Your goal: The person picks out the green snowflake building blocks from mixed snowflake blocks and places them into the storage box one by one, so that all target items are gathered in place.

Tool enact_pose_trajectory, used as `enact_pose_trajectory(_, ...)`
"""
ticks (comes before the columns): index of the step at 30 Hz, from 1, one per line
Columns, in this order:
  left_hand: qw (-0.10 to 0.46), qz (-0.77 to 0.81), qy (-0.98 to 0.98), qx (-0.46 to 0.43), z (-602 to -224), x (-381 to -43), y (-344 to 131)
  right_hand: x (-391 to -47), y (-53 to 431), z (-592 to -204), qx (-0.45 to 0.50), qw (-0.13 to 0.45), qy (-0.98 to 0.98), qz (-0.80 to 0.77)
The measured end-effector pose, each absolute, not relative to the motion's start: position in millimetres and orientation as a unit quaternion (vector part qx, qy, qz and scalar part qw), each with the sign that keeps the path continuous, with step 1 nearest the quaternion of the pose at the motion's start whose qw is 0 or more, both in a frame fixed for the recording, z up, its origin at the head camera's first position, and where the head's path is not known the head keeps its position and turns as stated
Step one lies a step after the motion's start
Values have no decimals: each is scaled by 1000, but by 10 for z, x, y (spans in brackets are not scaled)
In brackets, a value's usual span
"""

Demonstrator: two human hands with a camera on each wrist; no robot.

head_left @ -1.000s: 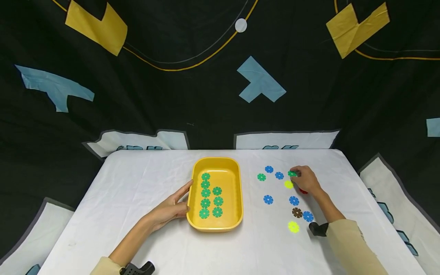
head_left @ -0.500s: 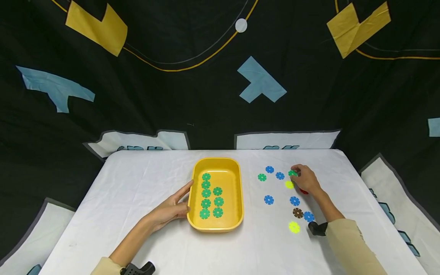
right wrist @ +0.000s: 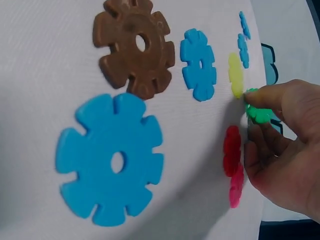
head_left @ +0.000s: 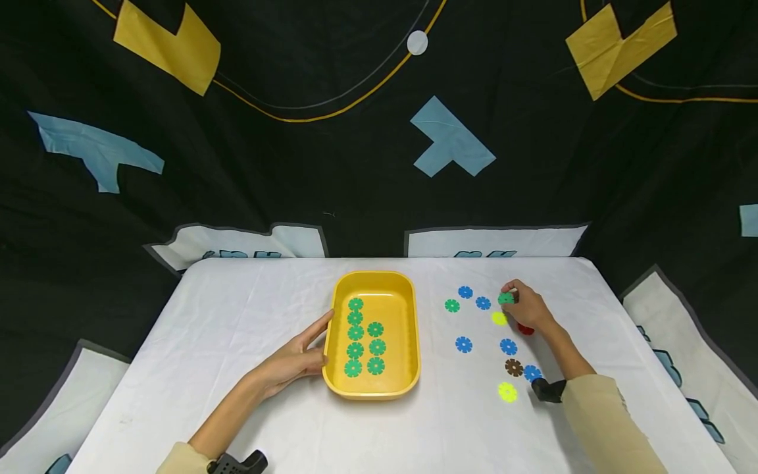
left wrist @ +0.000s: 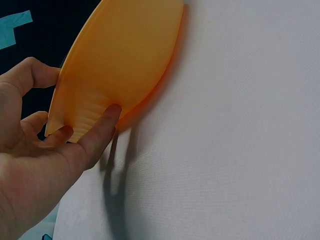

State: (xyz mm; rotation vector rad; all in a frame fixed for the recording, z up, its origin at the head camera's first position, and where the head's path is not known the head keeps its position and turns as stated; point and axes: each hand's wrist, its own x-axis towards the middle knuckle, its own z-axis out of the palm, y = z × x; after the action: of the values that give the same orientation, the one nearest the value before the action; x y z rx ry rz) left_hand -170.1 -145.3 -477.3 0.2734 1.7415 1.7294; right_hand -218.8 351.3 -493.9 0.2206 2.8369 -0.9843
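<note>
My left hand (head_left: 291, 365) holds the left side of a yellow plastic tray (head_left: 408, 394), its fingers and thumb on the rim and outer wall (left wrist: 135, 55). Inside the tray, several green notched discs (head_left: 355, 332) lie in two columns. At the right of the table my right hand (head_left: 528, 308) pinches another green notched disc (head_left: 506, 298) between thumb and fingers. The right wrist view shows this green disc (right wrist: 259, 107) partly covered by the fingers. Beneath and beside the hand lie a yellow disc (head_left: 499, 318) and a red disc (right wrist: 231, 151), with a pink disc (right wrist: 236, 186) touching the red one.
Other notched discs are scattered between tray and right arm: a green disc (head_left: 453, 305), several blue discs (head_left: 464, 344), a brown disc (head_left: 513, 367) and a near yellow disc (head_left: 507, 392). A white cloth (head_left: 284, 434) covers the table. Behind hangs a black curtain (head_left: 355, 178).
My right hand has shifted very slightly, and the green disc it pinches shows more fully and sits a touch higher. My left hand and the tray stay put.
</note>
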Motion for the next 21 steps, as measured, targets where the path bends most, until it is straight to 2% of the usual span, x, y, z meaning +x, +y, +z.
enact_pose_trajectory(7,329,659,668,104,-4759,-1695,-1453,-2192,3408,-4822,61,71,936,-340)
enact_pose_trajectory(16,329,657,671,101,-4771,-1702,-1448,-2197,2979,-4554,-57,59,907,-414)
enact_pose_trajectory(21,326,657,672,100,-4767,-1702,-1447,-2218,2612,-4372,-105,73,888,-442)
